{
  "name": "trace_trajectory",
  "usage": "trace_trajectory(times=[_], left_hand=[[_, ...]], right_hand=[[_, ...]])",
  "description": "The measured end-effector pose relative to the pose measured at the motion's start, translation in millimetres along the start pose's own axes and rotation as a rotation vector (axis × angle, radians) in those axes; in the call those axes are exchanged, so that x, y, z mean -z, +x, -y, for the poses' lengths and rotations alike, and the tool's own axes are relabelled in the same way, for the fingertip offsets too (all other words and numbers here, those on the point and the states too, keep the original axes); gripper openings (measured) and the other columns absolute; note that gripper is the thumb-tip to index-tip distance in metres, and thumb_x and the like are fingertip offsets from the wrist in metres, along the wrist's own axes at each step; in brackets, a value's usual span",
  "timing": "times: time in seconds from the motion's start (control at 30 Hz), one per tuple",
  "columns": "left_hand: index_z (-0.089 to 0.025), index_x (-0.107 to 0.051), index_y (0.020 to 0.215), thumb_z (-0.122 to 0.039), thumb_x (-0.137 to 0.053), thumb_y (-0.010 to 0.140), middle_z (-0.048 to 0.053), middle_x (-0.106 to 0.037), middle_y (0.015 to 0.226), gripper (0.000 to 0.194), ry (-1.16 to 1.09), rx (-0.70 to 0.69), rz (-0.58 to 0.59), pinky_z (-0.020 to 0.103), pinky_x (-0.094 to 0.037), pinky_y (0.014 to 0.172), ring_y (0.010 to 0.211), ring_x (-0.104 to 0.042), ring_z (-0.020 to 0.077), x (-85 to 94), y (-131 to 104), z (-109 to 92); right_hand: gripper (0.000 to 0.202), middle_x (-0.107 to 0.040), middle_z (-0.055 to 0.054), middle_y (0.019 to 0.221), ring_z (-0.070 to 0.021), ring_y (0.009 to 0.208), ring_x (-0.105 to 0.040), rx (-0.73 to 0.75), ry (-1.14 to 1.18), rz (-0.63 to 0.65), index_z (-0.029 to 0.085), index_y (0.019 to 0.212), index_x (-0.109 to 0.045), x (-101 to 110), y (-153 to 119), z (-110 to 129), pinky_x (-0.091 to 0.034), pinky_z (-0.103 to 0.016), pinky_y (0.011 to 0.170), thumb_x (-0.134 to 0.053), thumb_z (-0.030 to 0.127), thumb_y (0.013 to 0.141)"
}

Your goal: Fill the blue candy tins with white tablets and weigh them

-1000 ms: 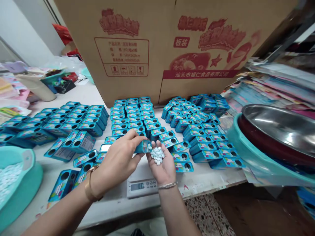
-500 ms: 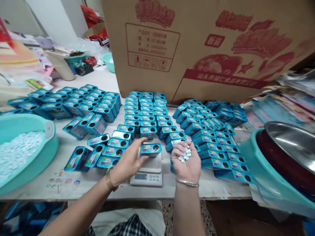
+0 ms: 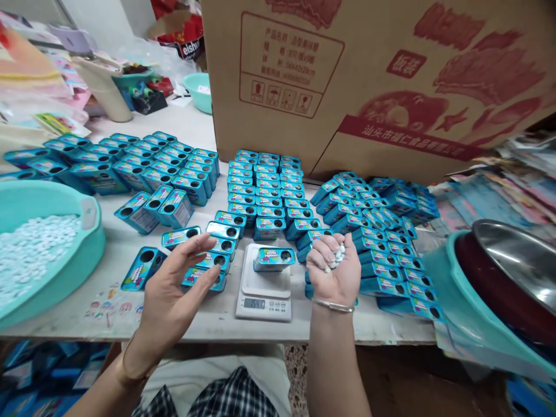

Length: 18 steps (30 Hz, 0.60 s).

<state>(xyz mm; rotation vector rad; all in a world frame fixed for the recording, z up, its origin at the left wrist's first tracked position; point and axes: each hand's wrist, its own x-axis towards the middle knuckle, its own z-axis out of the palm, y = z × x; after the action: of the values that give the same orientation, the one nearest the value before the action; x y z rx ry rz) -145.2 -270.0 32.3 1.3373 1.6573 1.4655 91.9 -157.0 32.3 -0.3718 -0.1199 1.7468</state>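
Observation:
A blue candy tin point(image 3: 273, 260) stands upright on the pan of a small white digital scale point(image 3: 264, 307), whose display is lit. The round hole in the tin's top faces up. My left hand point(image 3: 169, 307) is left of the scale, over a group of blue tins point(image 3: 141, 269); its thumb and fingers are apart with nothing between them. Pale mint-like candies point(image 3: 337, 258) lie in the palm of my right hand point(image 3: 330, 278), which is turned up with its fingers curled over them, right of the scale.
Rows of blue tins point(image 3: 269, 202) fill the table's back and right side. A turquoise basin point(image 3: 93, 243) of pale candies stands at left. Behind is a large cardboard box point(image 3: 286, 139); at right, a metal bowl point(image 3: 512, 260) sits in stacked basins.
My left hand has let go of the tin on the scale and moved left towards the other tins. My right hand's fingers have curled further over the candies.

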Motion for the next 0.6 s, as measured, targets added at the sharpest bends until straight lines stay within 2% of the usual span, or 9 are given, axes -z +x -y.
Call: trace_trajectory(times=[0.3, 0.43, 0.6], left_hand=[[-0.030, -0.051, 0.130, -0.030, -0.065, 0.086, 0.003, -0.060, 0.127, 0.047, 0.008, 0.026, 0.115, 0.039, -0.048, 0.103, 0.115, -0.059, 0.0217, -8.7, -10, 13], [-0.031, -0.049, 0.132, -0.029, -0.063, 0.087, 0.004, -0.059, 0.128, 0.046, 0.068, -0.025, 0.198, 0.038, -0.048, 0.102, 0.116, -0.058, 0.0213, -16.6, -9, 14], [-0.031, -0.046, 0.134, -0.027, -0.062, 0.087, 0.003, -0.057, 0.131, 0.049, 0.140, -0.118, 0.233, 0.037, -0.046, 0.102, 0.120, -0.054, 0.0204, -23.3, -2, 11]], right_hand=[[0.027, -0.035, 0.009, 0.056, -0.0064, 0.041, -0.034, 0.039, -0.144, -0.043, 0.020, 0.072, -0.044, -10, 9, -13, -0.026, -0.018, 0.036, -0.048, 0.036, 0.093], [0.027, -0.035, 0.009, 0.055, -0.0061, 0.041, -0.033, 0.029, -0.160, -0.050, 0.020, 0.072, -0.044, -11, 13, -16, -0.026, -0.018, 0.036, -0.046, 0.036, 0.094], [0.027, -0.035, 0.009, 0.055, -0.0060, 0.042, -0.034, 0.047, -0.146, -0.040, 0.020, 0.072, -0.043, -10, 10, -10, -0.025, -0.017, 0.036, -0.046, 0.035, 0.094]])
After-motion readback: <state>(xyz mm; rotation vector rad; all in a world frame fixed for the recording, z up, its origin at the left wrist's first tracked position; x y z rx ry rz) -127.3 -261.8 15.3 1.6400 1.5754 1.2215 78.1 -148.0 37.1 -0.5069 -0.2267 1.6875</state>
